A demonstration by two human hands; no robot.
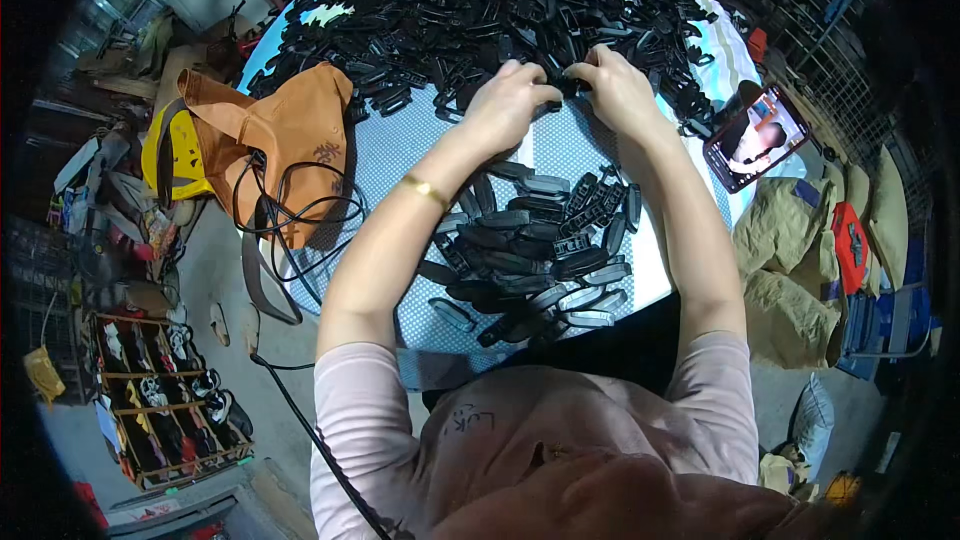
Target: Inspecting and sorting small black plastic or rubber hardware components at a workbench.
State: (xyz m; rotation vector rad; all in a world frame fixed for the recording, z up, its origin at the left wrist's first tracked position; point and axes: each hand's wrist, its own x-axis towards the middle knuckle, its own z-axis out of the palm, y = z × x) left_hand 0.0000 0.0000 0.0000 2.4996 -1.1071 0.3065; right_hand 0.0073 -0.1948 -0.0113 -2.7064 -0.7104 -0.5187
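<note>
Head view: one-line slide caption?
Left hand and right hand at the near edge of a large heap of black parts, a smaller cluster closer in.

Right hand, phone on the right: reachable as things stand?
Likely yes. The phone is by the right edge of the table, beside the right forearm, and only low-lying black pieces show between it and the right hand. Nothing visible blocks a sideways reach.

The tabletop (390, 145) is dotted in pale blue and white, and striped at its right edge. Black is shown by the piled pieces (480, 0) at the far edge, black and grey by the loose pieces (530, 240) nearer the front edge. The left-edge bag (295, 120) is coloured orange.
</note>
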